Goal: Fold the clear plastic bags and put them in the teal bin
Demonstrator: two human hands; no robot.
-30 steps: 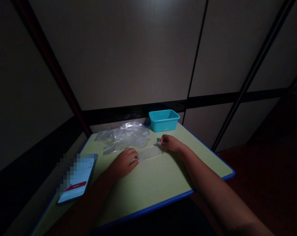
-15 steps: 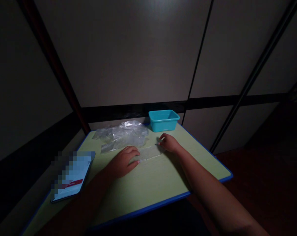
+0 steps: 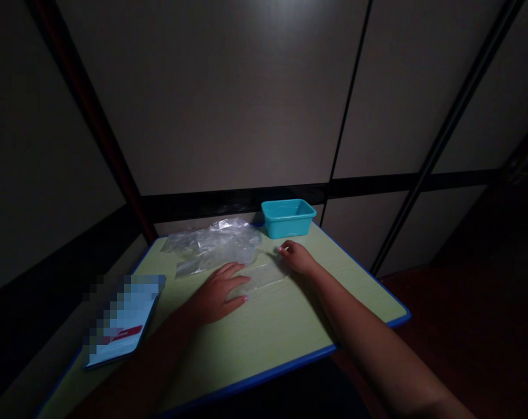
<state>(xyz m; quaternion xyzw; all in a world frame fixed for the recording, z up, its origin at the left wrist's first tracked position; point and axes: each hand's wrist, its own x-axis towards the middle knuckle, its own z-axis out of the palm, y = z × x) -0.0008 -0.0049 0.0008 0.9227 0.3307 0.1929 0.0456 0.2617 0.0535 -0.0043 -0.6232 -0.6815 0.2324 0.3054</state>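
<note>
A flat, clear plastic bag (image 3: pixel 266 277) lies on the table between my two hands. My left hand (image 3: pixel 218 295) rests at its left end with the fingers spread, fingertips touching the plastic or the tabletop just beside it. Over the far right end of the bag is my right hand (image 3: pixel 297 257), thumb and forefinger brought together in a pinch. Whatever those fingertips hold is too small and dim to make out. A crumpled heap of clear plastic bags (image 3: pixel 215 241) lies beyond my left hand.
A turquoise plastic basket (image 3: pixel 289 221) stands at the back of the pale green, blue-edged table (image 3: pixel 264 337). On the left lies a light-blue flat item (image 3: pixel 124 331), partly blurred out, with a red mark. Dark-trimmed panels (image 3: pixel 237 116) rise behind the table.
My left hand's fingers have spread further apart. The right hand has shifted slightly, still pinched. The whole view has tilted a little; the bag stays flat between the hands.
</note>
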